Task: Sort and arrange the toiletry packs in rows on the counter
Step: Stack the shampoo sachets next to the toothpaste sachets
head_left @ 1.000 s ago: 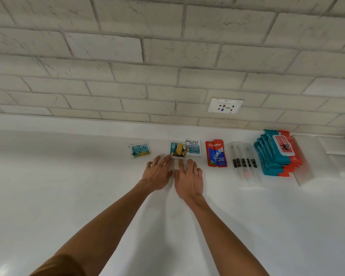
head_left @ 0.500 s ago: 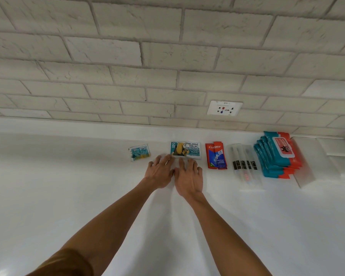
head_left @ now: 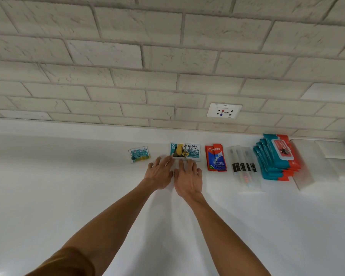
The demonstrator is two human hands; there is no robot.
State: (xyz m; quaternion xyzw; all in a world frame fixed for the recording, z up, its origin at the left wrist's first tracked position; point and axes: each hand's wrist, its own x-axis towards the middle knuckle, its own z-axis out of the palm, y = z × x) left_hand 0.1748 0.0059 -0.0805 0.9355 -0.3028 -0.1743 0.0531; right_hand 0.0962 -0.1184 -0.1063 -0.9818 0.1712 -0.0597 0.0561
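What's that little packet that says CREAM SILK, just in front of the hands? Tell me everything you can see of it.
The Cream Silk pack looks like a glossy, flat sachet pair in teal and white, with a yellow and black picture on its left half and VITAMIN BOOST printed on the right. It lies flat on the white counter near the wall, apart from the small teal sachet and the Colgate packs. Straight fingers of the left hand and right hand seem to touch its near edge.

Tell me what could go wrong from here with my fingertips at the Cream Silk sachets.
The overlapping Cream Silk sachets may slide or skew under the fingers of the left hand and right hand. The right hand lies close to the Colgate sachets; a sideways drift could knock them crooked. The small teal sachet sits tilted and may stay out of line.
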